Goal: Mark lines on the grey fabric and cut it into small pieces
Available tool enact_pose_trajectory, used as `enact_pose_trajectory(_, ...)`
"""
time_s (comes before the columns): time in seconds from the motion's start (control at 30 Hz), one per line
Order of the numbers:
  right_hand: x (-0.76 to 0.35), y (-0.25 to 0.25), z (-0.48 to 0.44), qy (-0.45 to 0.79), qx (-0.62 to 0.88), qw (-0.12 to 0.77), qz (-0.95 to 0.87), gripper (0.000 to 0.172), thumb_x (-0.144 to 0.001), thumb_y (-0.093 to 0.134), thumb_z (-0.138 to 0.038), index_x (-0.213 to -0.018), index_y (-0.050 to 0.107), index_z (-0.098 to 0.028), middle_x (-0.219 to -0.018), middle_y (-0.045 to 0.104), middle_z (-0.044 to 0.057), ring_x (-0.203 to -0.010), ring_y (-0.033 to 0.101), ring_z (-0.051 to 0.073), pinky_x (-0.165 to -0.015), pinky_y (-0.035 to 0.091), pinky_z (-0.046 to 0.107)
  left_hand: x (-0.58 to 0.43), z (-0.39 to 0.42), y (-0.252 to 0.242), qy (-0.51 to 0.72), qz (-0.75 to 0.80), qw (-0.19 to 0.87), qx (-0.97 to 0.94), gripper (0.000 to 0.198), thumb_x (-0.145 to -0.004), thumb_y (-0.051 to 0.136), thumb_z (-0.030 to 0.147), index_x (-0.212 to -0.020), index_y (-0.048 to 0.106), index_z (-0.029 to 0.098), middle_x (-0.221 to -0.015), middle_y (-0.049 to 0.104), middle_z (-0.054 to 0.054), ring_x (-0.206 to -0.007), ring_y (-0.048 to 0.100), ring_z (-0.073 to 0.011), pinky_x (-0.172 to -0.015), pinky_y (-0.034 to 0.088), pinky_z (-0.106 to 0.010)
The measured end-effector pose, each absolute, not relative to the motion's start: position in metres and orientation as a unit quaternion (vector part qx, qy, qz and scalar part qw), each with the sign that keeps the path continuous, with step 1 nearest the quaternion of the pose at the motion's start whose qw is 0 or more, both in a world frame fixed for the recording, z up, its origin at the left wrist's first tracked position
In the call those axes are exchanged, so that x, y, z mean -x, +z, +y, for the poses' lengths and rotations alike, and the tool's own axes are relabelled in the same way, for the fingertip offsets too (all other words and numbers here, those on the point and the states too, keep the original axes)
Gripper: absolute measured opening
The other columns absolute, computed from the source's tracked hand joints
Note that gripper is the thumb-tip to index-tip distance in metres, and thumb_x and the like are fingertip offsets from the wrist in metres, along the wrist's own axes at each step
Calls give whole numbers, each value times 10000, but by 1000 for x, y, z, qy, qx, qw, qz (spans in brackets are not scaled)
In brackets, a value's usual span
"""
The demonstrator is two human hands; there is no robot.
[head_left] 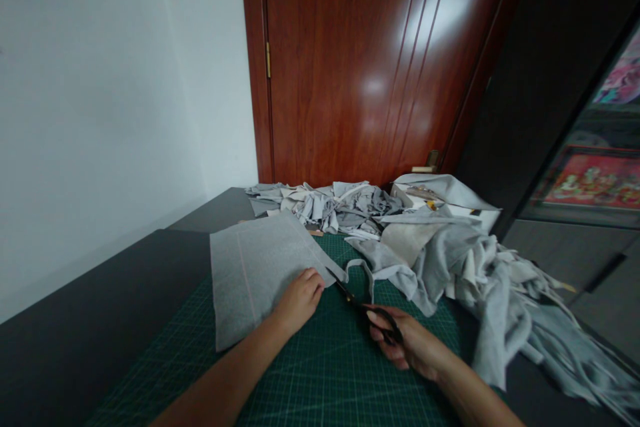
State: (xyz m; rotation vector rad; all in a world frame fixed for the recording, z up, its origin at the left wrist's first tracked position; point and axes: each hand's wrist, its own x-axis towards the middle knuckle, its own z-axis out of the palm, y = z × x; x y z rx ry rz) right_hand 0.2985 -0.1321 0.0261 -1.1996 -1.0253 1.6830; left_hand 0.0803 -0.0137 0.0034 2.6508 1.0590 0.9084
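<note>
A flat grey fabric piece (255, 270) lies on a green cutting mat (325, 373). My left hand (300, 299) rests on its right edge with the fingers curled down, pressing the cloth. My right hand (405, 341) grips black scissors (367, 312), whose blades point up-left to the fabric's right edge near my left fingertips. A thin grey strip (363, 269) loops off that edge just past the blades.
A heap of grey fabric scraps (470, 280) covers the mat's far and right side, trailing off the dark table (100, 320). A red-brown wooden door (370, 60) stands behind, a white wall at left, and a dark cabinet (575, 167) at right.
</note>
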Motion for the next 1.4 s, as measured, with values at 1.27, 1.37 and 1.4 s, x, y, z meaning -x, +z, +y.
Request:
enact_pose_trajectory(1.27, -320, 13, -140, 775, 361, 363, -369, 417, -806, 617, -568, -799, 471, -177, -685, 526, -31, -491, 498, 65, -427, 590, 319, -81, -18, 6, 272, 382, 77, -880, 159, -868, 523, 59, -781, 586, 175, -877, 584, -27, -866, 557, -172, -779, 441, -273)
enact_pose_trajectory(1.37, -319, 14, -141, 783, 351, 357, -370, 439, -815, 595, -582, -751, 451, -172, -676, 517, -33, -491, 496, 64, -433, 592, 319, -82, -19, 5, 273, 379, 84, -880, 167, -866, 520, 56, -769, 583, 177, -870, 583, -23, -858, 559, -169, -774, 440, -270)
enact_pose_trajectory(1.4, -318, 15, -141, 781, 354, 356, -371, 443, -808, 601, -587, -752, 451, -173, -672, 515, -36, -482, 489, 60, -431, 592, 315, -83, -20, 5, 274, 377, 85, -881, 170, -865, 518, 55, -768, 584, 178, -872, 583, -23, -858, 559, -168, -777, 440, -271)
